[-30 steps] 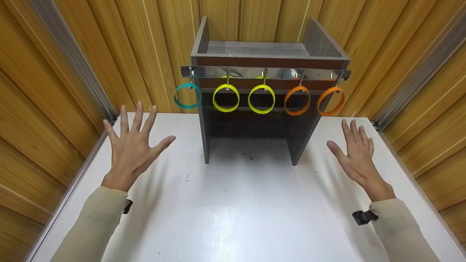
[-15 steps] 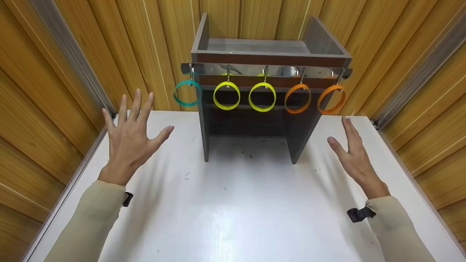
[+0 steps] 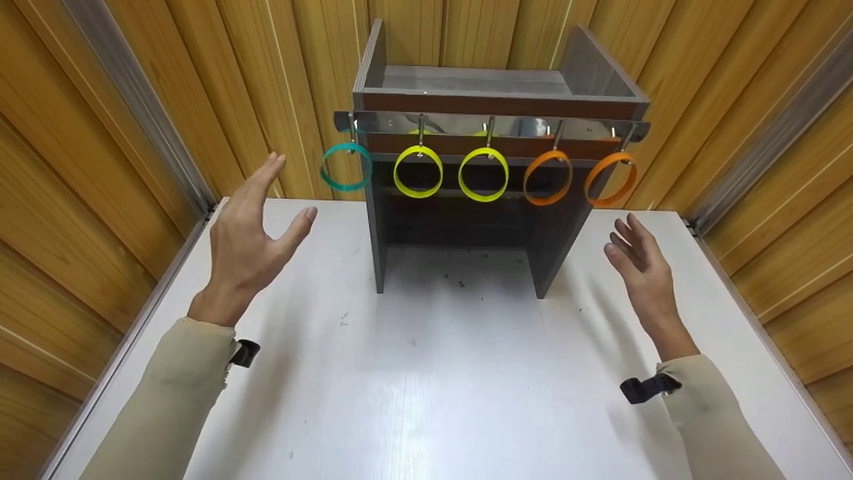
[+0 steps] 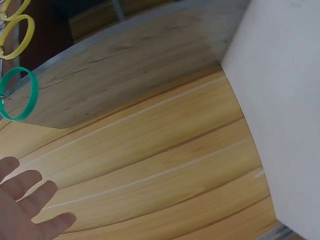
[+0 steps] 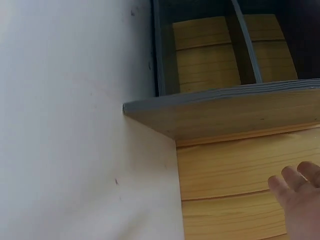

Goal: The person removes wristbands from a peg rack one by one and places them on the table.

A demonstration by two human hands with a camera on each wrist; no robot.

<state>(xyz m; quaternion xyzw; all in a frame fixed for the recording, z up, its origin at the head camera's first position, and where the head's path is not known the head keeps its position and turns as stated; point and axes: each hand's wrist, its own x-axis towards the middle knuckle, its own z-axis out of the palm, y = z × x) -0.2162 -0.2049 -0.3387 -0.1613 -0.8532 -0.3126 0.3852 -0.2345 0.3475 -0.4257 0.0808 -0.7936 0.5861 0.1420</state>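
Note:
My left hand (image 3: 246, 243) is raised over the left of the white table, palm turned inward, thumb apart from the fingers and nothing in it. Across from it, my right hand (image 3: 645, 277) hovers at the right, fingers loosely bent and holding nothing. Between them a metal hook rail (image 3: 460, 125) crosses the front of a grey shelf. From its hooks hang a teal ring (image 3: 368, 175), two yellow rings (image 3: 441, 175) (image 3: 484, 199) and two orange rings (image 3: 548, 202) (image 3: 610, 200). The teal ring (image 4: 35, 95) is nearest the left hand; the right-end orange ring is nearest the right hand.
The grey shelf unit (image 3: 566, 253) stands on the white table (image 3: 413, 373), its side panels reaching toward me. Wood-patterned walls (image 3: 86, 167) close in the back and both sides. Small dark specks lie on the table under the shelf.
My left hand has turned from palm down with spread fingers to palm inward, fingers together. The right hand has rolled inward too, its fingers bending more. The rings hang as before.

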